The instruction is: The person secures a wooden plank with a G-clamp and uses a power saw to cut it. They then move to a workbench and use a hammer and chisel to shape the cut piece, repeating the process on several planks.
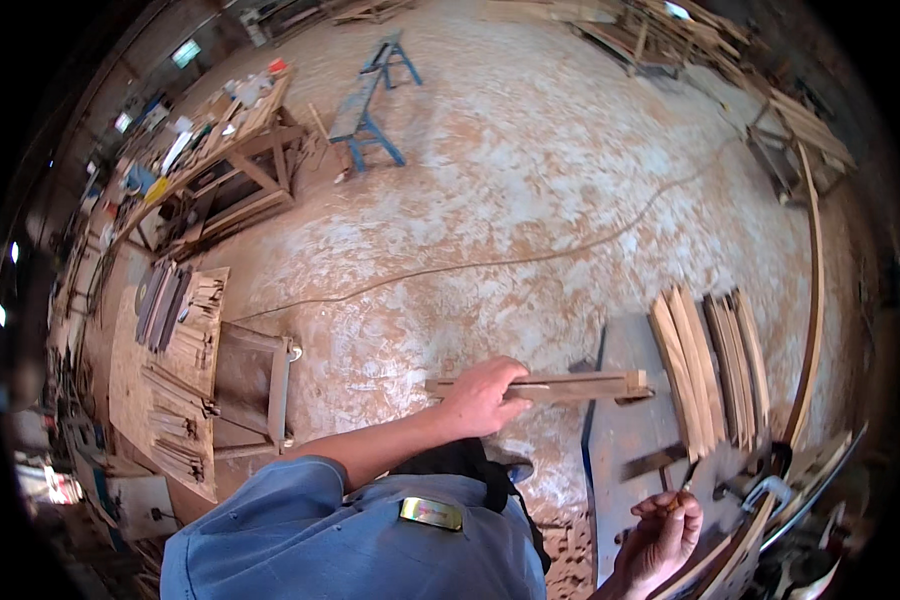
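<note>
While the left hand grips straight timber, slats lie nearby — curved.

Plain blue shirt across the lower frame, kinda speckled with dark spots, sleeve stopping short of the forearm. Shiny gold-ish rectangular badge bottom centre, black cloth just above. No gloves on left hand or right hand.
</note>
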Action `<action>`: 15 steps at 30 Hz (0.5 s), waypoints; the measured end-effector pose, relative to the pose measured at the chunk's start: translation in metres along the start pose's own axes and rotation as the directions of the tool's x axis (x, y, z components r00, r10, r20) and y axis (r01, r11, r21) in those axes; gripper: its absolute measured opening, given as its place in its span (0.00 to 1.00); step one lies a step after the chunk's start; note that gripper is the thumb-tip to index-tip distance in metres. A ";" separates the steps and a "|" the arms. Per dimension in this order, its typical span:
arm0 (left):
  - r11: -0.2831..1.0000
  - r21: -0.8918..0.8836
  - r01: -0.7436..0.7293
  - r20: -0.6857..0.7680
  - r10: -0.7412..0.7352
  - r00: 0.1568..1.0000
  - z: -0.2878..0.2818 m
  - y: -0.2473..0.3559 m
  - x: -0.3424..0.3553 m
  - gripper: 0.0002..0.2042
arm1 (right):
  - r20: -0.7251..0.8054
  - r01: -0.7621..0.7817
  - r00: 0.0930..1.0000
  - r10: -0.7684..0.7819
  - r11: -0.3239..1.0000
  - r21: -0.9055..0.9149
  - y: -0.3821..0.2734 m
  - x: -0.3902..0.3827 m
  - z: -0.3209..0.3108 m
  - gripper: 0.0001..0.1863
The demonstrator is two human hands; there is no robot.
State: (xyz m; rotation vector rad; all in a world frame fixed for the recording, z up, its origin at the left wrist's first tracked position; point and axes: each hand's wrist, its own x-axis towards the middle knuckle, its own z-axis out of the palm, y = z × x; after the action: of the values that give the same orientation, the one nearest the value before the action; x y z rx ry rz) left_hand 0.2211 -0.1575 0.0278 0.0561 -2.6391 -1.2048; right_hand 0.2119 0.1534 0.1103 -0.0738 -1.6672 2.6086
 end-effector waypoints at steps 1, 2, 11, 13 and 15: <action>1.000 -0.021 0.017 -0.004 -0.017 1.000 -0.008 -0.007 0.001 0.17 | 0.044 -0.029 0.999 0.029 1.000 -0.008 -0.001 0.002 0.009 0.13; 0.998 -0.020 0.062 0.019 -0.061 0.998 -0.019 -0.016 0.001 0.17 | 0.086 -0.056 0.995 0.057 0.998 -0.018 0.001 0.007 0.022 0.17; 0.870 -0.107 0.481 -0.022 -0.486 0.874 -0.137 -0.116 -0.016 0.20 | 0.558 -0.182 0.824 0.103 0.979 0.087 0.037 0.031 0.245 0.21; 0.813 -0.172 0.556 -0.018 -0.567 0.823 -0.166 -0.140 -0.027 0.22 | 0.883 -0.540 0.432 0.183 0.836 0.091 0.029 0.027 0.301 0.28; 0.757 -0.267 0.597 -0.072 -0.633 0.770 -0.191 -0.159 -0.041 0.23 | 0.973 -0.659 0.155 0.172 0.752 -0.028 0.029 0.016 0.354 0.43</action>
State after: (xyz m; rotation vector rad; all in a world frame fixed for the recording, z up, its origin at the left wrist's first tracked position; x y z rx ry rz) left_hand 0.2944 -0.3981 0.0208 1.0181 -2.3760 -1.6042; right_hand 0.1727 -0.1786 0.2322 1.6458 -1.1300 3.7690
